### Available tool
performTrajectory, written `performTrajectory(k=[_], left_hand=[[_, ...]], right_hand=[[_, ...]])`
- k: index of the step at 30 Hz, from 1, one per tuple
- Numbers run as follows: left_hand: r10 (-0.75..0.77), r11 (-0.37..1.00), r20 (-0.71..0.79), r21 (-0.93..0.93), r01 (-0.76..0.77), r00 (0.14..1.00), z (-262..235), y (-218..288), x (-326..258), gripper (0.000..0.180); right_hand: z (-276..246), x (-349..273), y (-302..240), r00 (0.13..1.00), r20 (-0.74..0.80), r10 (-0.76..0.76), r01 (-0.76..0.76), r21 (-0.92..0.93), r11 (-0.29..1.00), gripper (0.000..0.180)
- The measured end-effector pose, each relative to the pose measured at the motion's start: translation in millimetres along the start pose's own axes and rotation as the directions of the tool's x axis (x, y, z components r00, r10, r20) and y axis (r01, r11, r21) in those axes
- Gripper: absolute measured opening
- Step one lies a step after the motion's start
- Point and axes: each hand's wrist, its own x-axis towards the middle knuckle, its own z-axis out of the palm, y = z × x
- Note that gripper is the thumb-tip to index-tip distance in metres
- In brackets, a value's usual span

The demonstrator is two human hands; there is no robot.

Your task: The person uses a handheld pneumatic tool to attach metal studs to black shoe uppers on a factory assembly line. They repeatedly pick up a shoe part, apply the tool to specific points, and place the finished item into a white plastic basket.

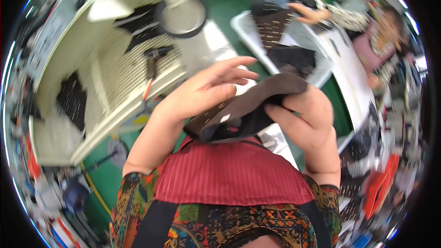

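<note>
Both hands up close: right hand [307, 117] curled tight around a dark brown leather piece [248, 108], gripping its upper end, while left hand [209, 89] lies against its other side, fingers stretched loose; white basket [245, 30] sits beyond on the green table [229, 4].

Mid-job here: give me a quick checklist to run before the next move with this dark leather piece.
1. Right hand grips the dark leather piece: ok.
2. Left hand supports it: not ok, fingers spread open, only resting against it.
3. Piece clear of the green table: ok, held up near the chest.
4. White basket within view: ok, holds other dark pieces.
5. Co-worker's hand clear: ok, at the basket's far end.
6. Underside of the piece: cannot tell.
</note>
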Motion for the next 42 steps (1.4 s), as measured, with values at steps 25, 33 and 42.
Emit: performTrajectory(k=[25, 33, 42], left_hand=[[0.528, 0.756, -0.698, 0.646, 0.108, 0.483, -145, 101, -319, 0.021], [0.299, 0.136, -0.802, 0.572, 0.809, 0.517, -278, 99, -346, 0.027], [-0.077, 0.683, -0.921, 0.23, 0.694, 0.381, -358, -11, -351, 0.033]], right_hand=[[251, 201, -84, 0.955, 0.157, -0.253, 0.213, 0.232, 0.949, 0.03], [468, 215, -60, 0.938, 0.346, 0.015, -0.142, 0.344, 0.928, 0.025], [414, 181, -33, 0.878, 0.339, 0.337, -0.3, -0.157, 0.941, 0.03]])
